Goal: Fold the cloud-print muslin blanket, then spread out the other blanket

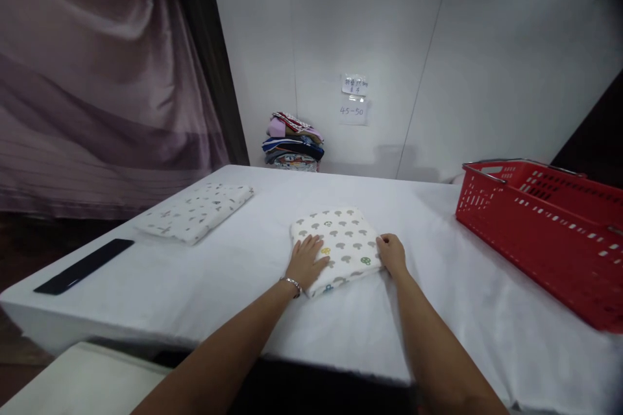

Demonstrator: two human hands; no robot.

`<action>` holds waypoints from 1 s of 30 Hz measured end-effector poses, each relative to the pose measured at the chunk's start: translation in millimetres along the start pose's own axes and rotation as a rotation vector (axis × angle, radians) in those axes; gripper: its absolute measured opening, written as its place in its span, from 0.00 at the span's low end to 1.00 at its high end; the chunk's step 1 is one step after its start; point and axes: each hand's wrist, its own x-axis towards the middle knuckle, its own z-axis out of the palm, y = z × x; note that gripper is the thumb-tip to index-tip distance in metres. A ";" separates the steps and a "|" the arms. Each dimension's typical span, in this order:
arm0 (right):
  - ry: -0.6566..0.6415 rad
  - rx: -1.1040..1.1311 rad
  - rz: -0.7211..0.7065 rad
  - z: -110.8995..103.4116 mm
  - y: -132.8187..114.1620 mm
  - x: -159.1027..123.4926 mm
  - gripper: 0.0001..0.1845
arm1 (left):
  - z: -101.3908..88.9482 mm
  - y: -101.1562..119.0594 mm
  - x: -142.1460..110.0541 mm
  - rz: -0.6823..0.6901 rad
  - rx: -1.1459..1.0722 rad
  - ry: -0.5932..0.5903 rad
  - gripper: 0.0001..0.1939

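The folded white mushroom-print cloth (343, 243) lay on the white-draped counter (204, 305). The left hand (306, 262) pressed its near-left part, fingers spread flat; the right hand (393, 254) pinched its right edge, fingers nearly closed.

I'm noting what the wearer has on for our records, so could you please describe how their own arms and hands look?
Both hands, left and right, are gloveless, and no sleeves show on the forearms. A silvery bracelet circles the left wrist; the right wrist looks unadorned. I can't make out any rings on the fingers.
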 end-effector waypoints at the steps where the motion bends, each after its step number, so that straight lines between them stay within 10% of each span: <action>1: -0.008 0.020 0.007 0.1 1.2 -1.1 0.13 | 0.0 0.1 -0.2 0.000 -0.004 0.000 0.25; 30: 0.136 -0.052 0.202 -4.5 -7.5 -76.3 0.37 | 10.6 -15.6 -8.1 0.083 -0.266 0.096 0.22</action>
